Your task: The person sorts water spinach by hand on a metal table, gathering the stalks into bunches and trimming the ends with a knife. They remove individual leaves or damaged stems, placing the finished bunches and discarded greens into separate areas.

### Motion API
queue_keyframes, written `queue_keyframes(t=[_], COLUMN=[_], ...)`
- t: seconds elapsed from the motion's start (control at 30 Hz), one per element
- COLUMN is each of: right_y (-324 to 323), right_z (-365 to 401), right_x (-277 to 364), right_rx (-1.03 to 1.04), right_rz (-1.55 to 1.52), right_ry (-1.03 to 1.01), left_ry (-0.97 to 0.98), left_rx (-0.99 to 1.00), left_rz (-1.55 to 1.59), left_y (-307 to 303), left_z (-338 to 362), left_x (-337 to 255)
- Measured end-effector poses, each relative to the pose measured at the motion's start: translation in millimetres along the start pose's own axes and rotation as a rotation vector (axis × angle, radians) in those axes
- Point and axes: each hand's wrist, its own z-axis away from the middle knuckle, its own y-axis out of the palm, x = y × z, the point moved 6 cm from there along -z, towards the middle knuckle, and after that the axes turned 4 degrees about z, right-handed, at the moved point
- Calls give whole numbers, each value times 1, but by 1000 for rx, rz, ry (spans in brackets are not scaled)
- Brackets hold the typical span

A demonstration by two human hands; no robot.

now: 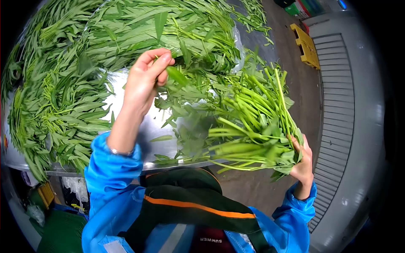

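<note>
My right hand (303, 162) grips a bunch of water spinach (253, 122) by its leafy end, past the table's front right edge. Its cut, pale green stems fan out to the left and upward. Over the table, my left hand (148, 76) is closed in a pinch, with a green leaf (177, 76) sticking out beside the fingertips. Beneath it, loose leaves (185, 122) lie scattered on the shiny metal tabletop (147, 145). Part of the held bunch is blurred.
A large heap of water spinach (139, 25) covers the back of the table, with clear plastic (238, 48) at its right side. Another pile (59, 114) lies at the left. Right of the table are a yellow pallet (304, 45) and a grey slatted panel (337, 105).
</note>
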Motion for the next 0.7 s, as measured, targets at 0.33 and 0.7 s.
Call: queue_keyframes(t=[0.33,0.7], right_y=[5,1], right_z=[-8,-2], right_x=[10,20], right_rx=[-71,-125], right_rz=[116,231], right_ry=[2,-105], left_ry=[555,841], left_rx=[834,657], left_rz=[-743,-1197], left_y=[125,137], left_z=[57,76], left_x=[11,-8])
